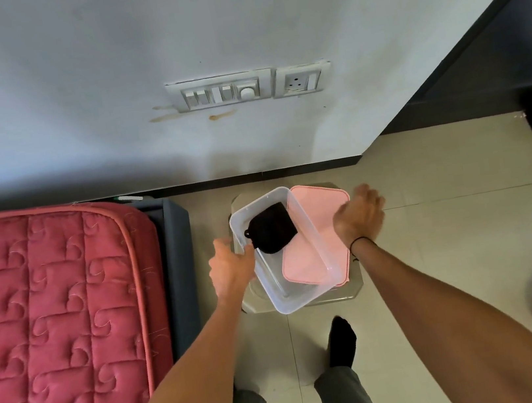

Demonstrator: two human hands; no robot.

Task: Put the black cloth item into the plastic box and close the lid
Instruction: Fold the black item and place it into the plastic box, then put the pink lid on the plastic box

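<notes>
- The clear plastic box (273,291) sits on a small pale stool (353,286) on the tiled floor (436,244), lying at a slant across the stool's top.
- The black cloth item (270,228) lies inside the box, at its far end, folded, with a small loop sticking out at its left side.
- The pink lid (316,214) is off the box: it lies just to the right, partly under the box, so its near part shows through the clear wall.
- The left hand (231,267) rests against the box's left wall, fingers loosely curled near the cloth's loop; whether it grips the rim cannot be told.
- The right hand (360,215) hovers over the lid's right edge, fingers spread and relaxed, holding nothing; a dark band circles its wrist.
- A bed with a red quilted mattress (51,319) stands to the left, close to the stool.
- A switch panel (220,91) and a socket (301,79) sit on the wall above.
</notes>
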